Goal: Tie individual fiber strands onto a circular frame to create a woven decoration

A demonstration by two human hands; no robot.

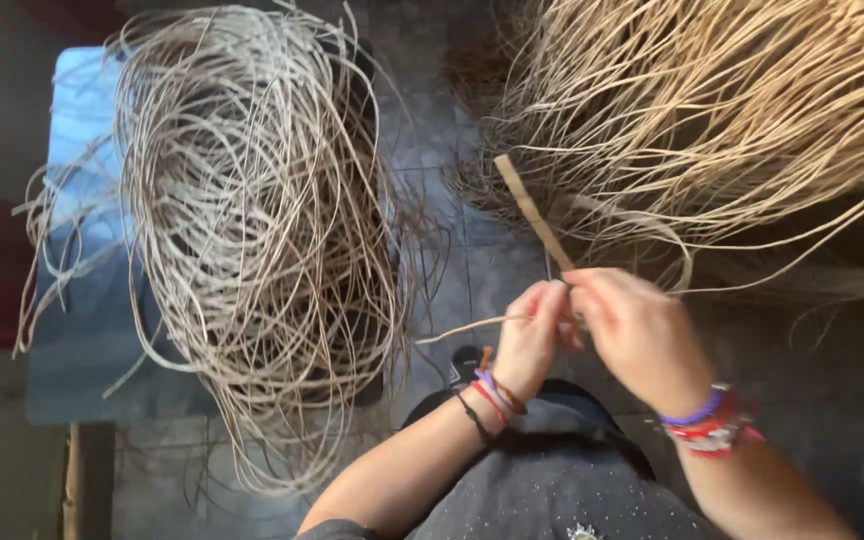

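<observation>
Head view, looking straight down over the lap. Both hands meet near centre frame, fingertips almost touching. Left hand [530,335] closed in a pinch on a thin pale strip [467,328], which runs out leftward from its fingers, slightly bowed, free end hanging in the air. Right hand [637,335] curled, fingers bent inward toward the left; it appears to grip the lower end of a flat wooden stick [532,212] that slants up and to the left from between the two hands (the exact contact is hidden behind the knuckles, so the hold cannot be confirmed). Bead and thread bracelets on both wrists. To the left, a large loose coil of grey-tan cane strands [252,240] lies heaped on a blue mat [82,330], well apart from the hands. Upper right, a second mass of yellower strands [712,110] fans out across the dark tiled floor [432,140], its nearest ends reaching just above the hands. Dark grey garment [542,480] at bottom edge.
</observation>
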